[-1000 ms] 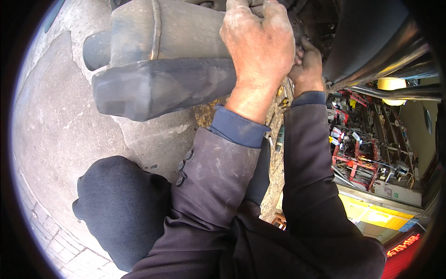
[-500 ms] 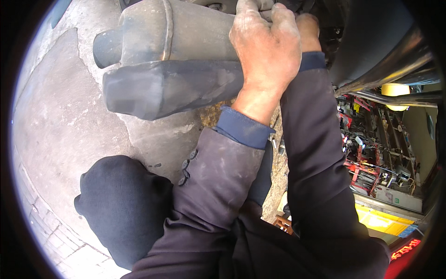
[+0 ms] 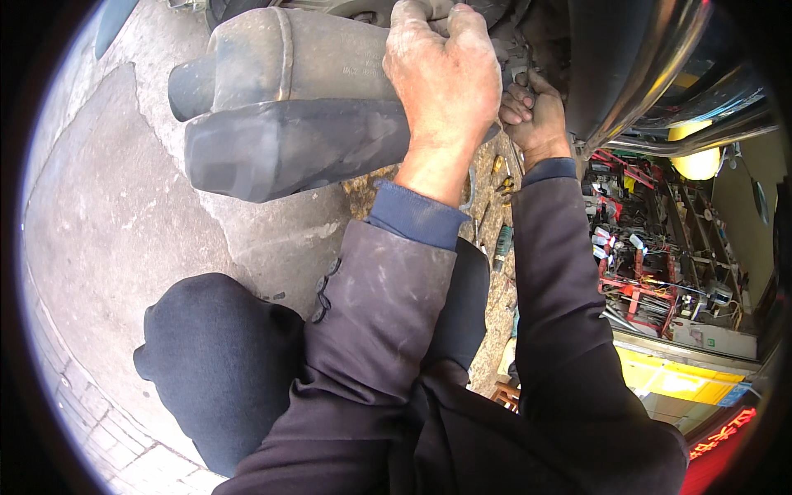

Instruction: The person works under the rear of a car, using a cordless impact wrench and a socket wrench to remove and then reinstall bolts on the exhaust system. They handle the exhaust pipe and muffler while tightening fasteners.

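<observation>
Two bare hands: left hand (image 3: 443,78), fingers curled, grip hidden; right hand (image 3: 535,117), fingers bent inward, hold unclear. Grey muffler (image 3: 330,59) left of left-hand fingers. Slip could scrape right-hand fingers against dark machinery (image 3: 546,51) beside them.

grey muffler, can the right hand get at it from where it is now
Probably not straight across: the left hand and wrist lie, in this view, between the right hand and the grey muffler. It would likely have to go around them.
</observation>
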### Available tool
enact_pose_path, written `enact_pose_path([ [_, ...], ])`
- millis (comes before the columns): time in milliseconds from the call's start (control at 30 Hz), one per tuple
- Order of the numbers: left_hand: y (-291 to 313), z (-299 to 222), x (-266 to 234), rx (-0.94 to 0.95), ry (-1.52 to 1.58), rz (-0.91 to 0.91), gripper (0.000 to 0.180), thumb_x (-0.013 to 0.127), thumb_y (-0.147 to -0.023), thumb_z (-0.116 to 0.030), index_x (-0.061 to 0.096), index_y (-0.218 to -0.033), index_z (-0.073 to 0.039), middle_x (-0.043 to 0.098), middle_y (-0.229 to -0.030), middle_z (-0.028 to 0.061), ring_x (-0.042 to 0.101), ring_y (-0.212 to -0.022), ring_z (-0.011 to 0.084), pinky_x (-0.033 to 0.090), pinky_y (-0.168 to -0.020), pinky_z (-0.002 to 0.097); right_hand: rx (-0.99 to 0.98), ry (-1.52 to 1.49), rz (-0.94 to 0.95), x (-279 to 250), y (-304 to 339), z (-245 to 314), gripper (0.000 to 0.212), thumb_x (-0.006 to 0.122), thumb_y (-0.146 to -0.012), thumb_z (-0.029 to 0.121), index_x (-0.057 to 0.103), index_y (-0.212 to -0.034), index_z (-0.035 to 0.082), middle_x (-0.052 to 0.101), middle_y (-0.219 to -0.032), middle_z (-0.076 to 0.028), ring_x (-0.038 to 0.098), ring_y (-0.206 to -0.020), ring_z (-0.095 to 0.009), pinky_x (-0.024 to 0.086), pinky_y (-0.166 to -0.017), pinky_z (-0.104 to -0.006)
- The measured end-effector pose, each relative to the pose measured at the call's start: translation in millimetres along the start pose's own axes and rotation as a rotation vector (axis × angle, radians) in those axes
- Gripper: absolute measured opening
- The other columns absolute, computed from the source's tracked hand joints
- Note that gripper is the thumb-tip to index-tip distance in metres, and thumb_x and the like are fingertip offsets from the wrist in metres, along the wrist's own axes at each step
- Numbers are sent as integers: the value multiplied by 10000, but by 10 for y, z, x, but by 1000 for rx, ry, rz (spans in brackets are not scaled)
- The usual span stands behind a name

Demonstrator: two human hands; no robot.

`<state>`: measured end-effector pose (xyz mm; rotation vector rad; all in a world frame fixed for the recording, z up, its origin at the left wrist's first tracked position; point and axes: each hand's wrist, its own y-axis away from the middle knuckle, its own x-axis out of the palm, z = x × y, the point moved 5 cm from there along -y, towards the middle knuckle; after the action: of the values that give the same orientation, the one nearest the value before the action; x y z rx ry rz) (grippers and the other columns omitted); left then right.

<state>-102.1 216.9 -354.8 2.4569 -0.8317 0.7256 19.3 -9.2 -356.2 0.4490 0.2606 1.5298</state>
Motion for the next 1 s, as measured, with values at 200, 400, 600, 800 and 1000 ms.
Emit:
enact_pose_path([
  [200, -9, -18, 10, 39, 34, 3, 200, 597, -906, -136, 631, -916, 60, 675, -818, 182, 638, -785, 243, 505, -750, 377, -47, 5, 13, -60, -51, -25, 243, 444, -1047, 282, 462, -853, 137, 348, -547, 29, 272, -404, -109, 226, -425, -272],
  [400, 0, -58, 12, 49, -8, -7, 199, 595, -912, -137, 630, -918, 59, 677, -817, 166, 632, -779, 227, 503, -744, 365, 3, 26, 114, -129, -49, -1, 292, 473, -1039, 317, 500, -825, 120, 325, -514, 39, 264, -401, -105, 217, -416, -265],
  [600, 0, -47, 33, -27, 53, 10, 198, 589, -915, -134, 624, -916, 61, 669, -807, 158, 623, -768, 223, 501, -734, 363, 30, -38, -41, -221, -137, 6, 274, 503, -1012, 310, 484, -809, 127, 332, -517, 36, 273, -408, -108, 217, -419, -261],
  [800, 3, -125, -4, -12, 22, 4, 199, 585, -914, -133, 623, -916, 63, 664, -792, 159, 621, -753, 223, 501, -722, 365, -41, -76, -116, -238, -140, -7, 320, 533, -981, 316, 441, -721, 154, 323, -521, 30, 290, -420, -112, 229, -427, -266],
  [1000, 6, -123, 0, 20, 33, -3, 209, 585, -911, -138, 620, -918, 68, 656, -766, 166, 621, -721, 235, 501, -696, 375, -123, 80, -114, -296, -121, -22, 319, 581, -958, 290, 443, -697, 166, 318, -528, 35, 299, -425, -115, 241, -435, -266],
])
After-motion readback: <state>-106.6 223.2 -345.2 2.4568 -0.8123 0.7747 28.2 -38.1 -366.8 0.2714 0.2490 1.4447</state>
